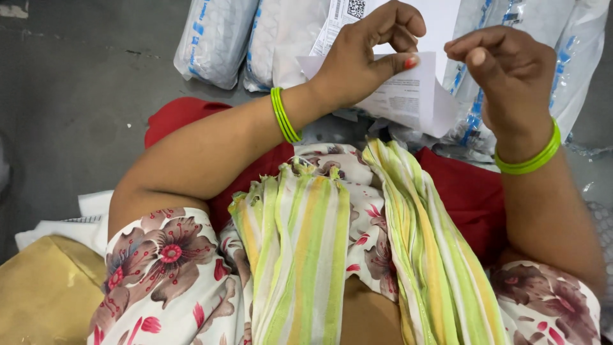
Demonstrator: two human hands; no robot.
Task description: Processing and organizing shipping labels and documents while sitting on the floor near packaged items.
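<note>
Left hand (364, 61) pinches a white printed paper slip (408, 96) between thumb and fingers at upper centre; right hand (507, 70), fingers curled, grips its right edge. Step judged: peeling or separating the slip; next calls for a steady pull apart. Plastic-wrapped parcels (217, 41) crowd the top edge; grey floor (76, 83) lies open at left.

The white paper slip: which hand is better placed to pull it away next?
Probably the left hand: it pinches the white paper slip between thumb and fingers. The right hand is curled beside its edge; any grip is unclear.
</note>
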